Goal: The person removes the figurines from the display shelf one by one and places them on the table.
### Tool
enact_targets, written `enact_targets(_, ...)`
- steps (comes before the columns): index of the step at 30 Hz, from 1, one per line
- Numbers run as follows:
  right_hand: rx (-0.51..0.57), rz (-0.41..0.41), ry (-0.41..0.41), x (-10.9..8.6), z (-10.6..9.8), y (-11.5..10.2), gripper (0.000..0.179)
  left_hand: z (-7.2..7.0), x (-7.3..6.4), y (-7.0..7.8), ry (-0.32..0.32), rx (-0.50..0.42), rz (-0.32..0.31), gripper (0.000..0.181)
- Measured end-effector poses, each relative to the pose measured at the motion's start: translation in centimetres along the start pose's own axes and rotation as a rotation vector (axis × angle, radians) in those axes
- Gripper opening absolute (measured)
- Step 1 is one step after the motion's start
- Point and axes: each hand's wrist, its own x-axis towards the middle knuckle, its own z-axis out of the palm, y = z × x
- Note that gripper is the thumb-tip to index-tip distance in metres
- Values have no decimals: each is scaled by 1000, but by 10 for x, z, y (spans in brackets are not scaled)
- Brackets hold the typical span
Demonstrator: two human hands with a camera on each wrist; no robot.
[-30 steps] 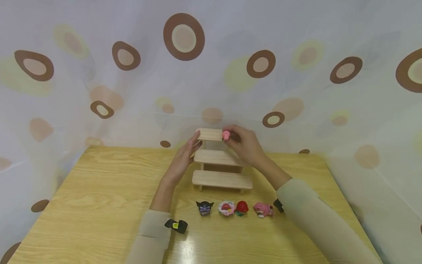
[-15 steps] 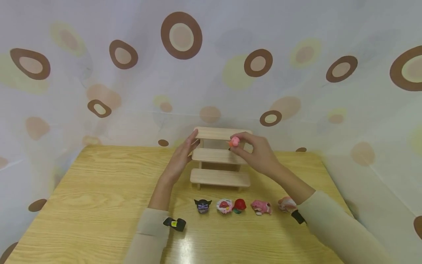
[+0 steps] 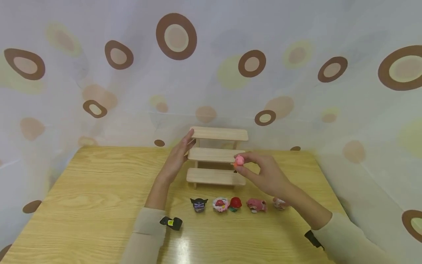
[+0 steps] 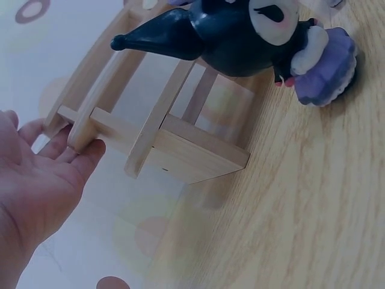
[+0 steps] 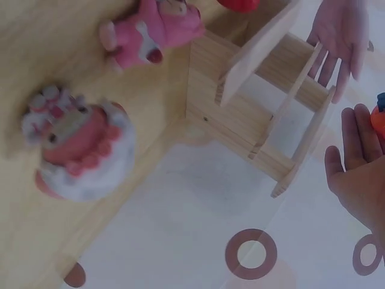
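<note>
A three-tier wooden display stand point(image 3: 215, 155) is set at the back of the table. My left hand point(image 3: 178, 156) touches its left end; in the left wrist view, fingertips point(image 4: 90, 153) lie against the board ends. My right hand point(image 3: 268, 174) pinches a small pink and orange figurine point(image 3: 239, 160) between thumb and fingers, in front of the stand's right side. In the right wrist view, only the figurine's orange part point(image 5: 379, 120) shows at the edge. A black and purple figurine point(image 4: 240, 36) stands on the table in front of the stand.
In a row before the stand are a round white and pink figurine point(image 3: 220, 204), a red-topped one point(image 3: 235, 203), a pink one point(image 3: 256, 205) and a white and pink one point(image 3: 279, 203). A patterned sheet point(image 3: 211, 73) hangs behind the wooden table point(image 3: 99, 205).
My right hand has moved the pink figurine down and to the right, away from the top tier. My left hand stays at the stand's left end. The view has shifted slightly.
</note>
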Motion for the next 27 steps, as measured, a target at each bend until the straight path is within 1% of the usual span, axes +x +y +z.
enact_targets(5,71,38,-5,-20,9,3,20,-1,1,-1,2,-1,-1,59)
enact_targets(10,119,80,-41,-38,17,0,18,0,0,0,-7,-9,-11,58)
enact_targets(14,134,95,-59,-50,20,-5,21,0,0,0,-3,-11,-5,58)
enact_targets(17,183,116,-70,-60,23,-4,23,0,1,-1,-2,-8,-1,57)
enact_targets(21,211,124,-75,-74,29,1,28,0,2,0,-3,-4,1,57)
enact_targets(24,197,116,-80,-83,34,3,30,0,1,1,-7,-5,6,57)
enact_targets(27,203,127,-95,-89,38,4,29,-1,0,3,-9,-3,14,57)
